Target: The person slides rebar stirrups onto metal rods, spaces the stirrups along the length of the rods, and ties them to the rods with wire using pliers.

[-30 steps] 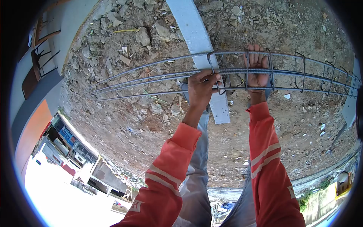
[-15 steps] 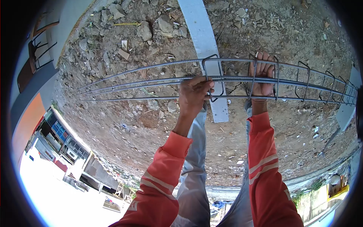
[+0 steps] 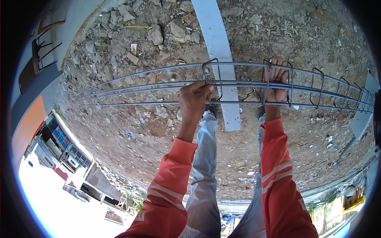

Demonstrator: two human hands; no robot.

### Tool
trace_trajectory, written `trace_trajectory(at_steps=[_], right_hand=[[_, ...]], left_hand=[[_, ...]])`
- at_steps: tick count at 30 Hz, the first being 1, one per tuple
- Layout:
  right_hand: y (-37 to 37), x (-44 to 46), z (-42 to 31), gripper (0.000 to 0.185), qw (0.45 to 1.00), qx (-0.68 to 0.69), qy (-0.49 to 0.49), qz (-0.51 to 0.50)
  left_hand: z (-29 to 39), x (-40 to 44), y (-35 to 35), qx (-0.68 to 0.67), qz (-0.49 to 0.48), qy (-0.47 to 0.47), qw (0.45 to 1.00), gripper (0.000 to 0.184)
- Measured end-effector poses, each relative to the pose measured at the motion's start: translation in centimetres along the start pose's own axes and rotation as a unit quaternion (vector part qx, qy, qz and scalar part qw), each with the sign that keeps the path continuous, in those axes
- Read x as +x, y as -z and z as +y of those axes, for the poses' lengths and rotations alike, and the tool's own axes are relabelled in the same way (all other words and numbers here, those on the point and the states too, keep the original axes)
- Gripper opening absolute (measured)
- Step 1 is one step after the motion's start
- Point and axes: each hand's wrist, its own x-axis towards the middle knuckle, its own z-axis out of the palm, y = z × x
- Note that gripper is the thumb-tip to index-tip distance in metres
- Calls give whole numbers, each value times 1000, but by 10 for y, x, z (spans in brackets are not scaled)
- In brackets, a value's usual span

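Observation:
A long cage of ribbed steel rebars (image 3: 154,84) stretches across the view, with square wire stirrups around it toward the right. My left hand (image 3: 194,99) pinches one stirrup (image 3: 219,81) between thumb and fingers, at the middle bars. This stirrup stands apart from the others, to their left. Behind and under the bars, my right hand (image 3: 276,81) has its fingers curled up around the cage, between two stirrups close together. The bars partly cover its palm.
A pale flat board (image 3: 214,35) lies on the ground beneath the cage, running away from my feet. Another pale board (image 3: 362,113) is under the cage's right end. Stones (image 3: 155,35) and rubble litter the soil. Chairs (image 3: 35,55) stand at the far left.
My left hand has slid the stirrup a little to the left along the bars. My right hand keeps its hold in nearly the same place.

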Motion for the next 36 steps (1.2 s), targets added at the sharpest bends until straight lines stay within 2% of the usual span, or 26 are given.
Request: trace_trajectory(at_steps=[4, 6, 10, 13, 15, 19, 24, 31, 33, 36], right_hand=[[14, 1, -4, 44, 1000, 0, 6, 20], [19, -1, -6, 44, 1000, -8, 3, 22], [27, -8, -8, 45, 999, -21, 1, 27], [27, -11, -6, 46, 999, -28, 5, 32], [27, -13, -5, 46, 999, -25, 5, 33], [30, -14, -7, 46, 1000, -16, 3, 15], [37, -10, -8, 46, 1000, -8, -3, -1], [44, -5, -8, 46, 1000, -8, -5, -9], [46, -3, -9, 46, 1000, 0, -11, -22], [48, -3, -11, 46, 1000, 2, -10, -13]], left_hand=[[-7, 9, 1, 80, -17, 25, 996, 22], [-10, 5, -2, 131, 24, -1, 991, 24], [-12, -3, 5, 142, 64, -15, 988, 25], [-19, 2, 7, 75, 84, 18, 993, 18], [-28, 11, 9, 181, 68, -20, 981, 16], [-32, 15, 5, 173, 28, -23, 984, 14], [-34, 20, 0, 81, 20, 1, 997, 10], [-37, 29, -8, 119, 20, -7, 993, 14], [-41, 32, -8, 14, 11, 13, 1000, 18], [-40, 32, -7, 14, 15, 31, 999, 20]])
